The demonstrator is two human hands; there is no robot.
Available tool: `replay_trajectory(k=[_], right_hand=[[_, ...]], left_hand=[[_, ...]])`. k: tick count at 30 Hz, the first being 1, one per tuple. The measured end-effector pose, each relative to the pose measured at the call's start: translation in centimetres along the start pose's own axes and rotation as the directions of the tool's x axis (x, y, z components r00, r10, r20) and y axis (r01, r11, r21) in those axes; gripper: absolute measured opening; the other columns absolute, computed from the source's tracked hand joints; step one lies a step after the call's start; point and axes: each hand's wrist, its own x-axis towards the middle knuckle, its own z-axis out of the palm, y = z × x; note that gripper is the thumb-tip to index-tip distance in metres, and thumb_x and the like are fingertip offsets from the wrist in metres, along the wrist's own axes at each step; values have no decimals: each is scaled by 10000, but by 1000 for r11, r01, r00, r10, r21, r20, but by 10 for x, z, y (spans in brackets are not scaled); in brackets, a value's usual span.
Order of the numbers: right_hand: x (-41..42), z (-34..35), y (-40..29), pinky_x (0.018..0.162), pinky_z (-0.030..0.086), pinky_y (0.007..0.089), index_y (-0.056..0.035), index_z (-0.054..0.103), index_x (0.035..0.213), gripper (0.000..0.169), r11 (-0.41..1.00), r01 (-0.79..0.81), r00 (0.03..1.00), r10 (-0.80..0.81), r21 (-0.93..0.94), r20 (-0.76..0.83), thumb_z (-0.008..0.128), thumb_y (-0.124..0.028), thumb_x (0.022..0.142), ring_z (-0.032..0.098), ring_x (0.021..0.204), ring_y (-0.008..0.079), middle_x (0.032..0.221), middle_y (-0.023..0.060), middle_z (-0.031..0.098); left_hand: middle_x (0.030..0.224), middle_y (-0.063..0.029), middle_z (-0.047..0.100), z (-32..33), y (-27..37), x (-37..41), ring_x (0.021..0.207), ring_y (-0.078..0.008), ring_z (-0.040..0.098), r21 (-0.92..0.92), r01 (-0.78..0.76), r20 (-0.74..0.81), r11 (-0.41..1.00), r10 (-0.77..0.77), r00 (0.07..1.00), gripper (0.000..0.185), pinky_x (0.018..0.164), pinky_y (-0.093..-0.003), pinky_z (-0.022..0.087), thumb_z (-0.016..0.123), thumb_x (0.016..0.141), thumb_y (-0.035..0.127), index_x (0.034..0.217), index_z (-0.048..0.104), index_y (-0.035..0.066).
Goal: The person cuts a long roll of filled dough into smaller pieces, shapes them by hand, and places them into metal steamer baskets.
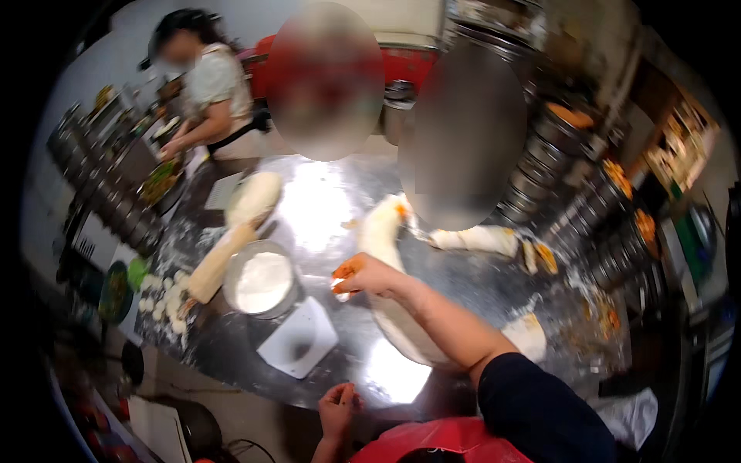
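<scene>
My right hand (362, 275), its fingers smeared orange, pinches a small white lump (341, 291) above the steel table (324, 246). Beneath my right forearm curves a long pale dough roll (379, 231) with a spot of orange at its far end. To the left of that hand stands a clear tub of white flour (263, 282). A white plastic sheet (298, 338) lies in front of the tub. My left hand (338, 405) hangs low at the table's near edge, fingers curled; whether anything is inside cannot be seen.
More dough lies at left (255, 199), beside small dough pieces (168, 304). A second dough roll (477, 240) and a cut dough slab (527, 335) are at right. Stacked metal steamers (619, 249) line the right side. A person (214, 87) works at far left; blurred patches hide the far side.
</scene>
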Motion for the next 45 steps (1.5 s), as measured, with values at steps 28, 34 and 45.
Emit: replay_trajectory(k=[28,34,45], right_hand=[[-478,-295,170,678,413,251,-1,600,965,244,993,-32,270,116,111,-956,477,6,754,536,757,152,862,99,613],[-467,-280,177,668,442,281,-6,582,987,229,901,-433,502,273,34,-821,466,-24,790,579,783,200,844,115,616],[-302,-221,179,731,417,418,-18,559,775,217,567,-83,925,-262,-819,-275,447,-201,806,519,819,350,831,174,565]], left_hand=[[665,-86,559,254,-65,-28,516,-138,535,201,-18,241,979,-31,970,169,468,-228,456,466,853,99,924,533,-38],[644,-77,538,207,-57,3,501,-130,523,99,-45,84,994,37,996,171,445,-225,453,481,852,126,905,521,-31],[522,-13,447,154,-57,68,428,-107,423,190,-101,-323,977,159,933,237,392,-275,328,501,825,274,783,500,41]])
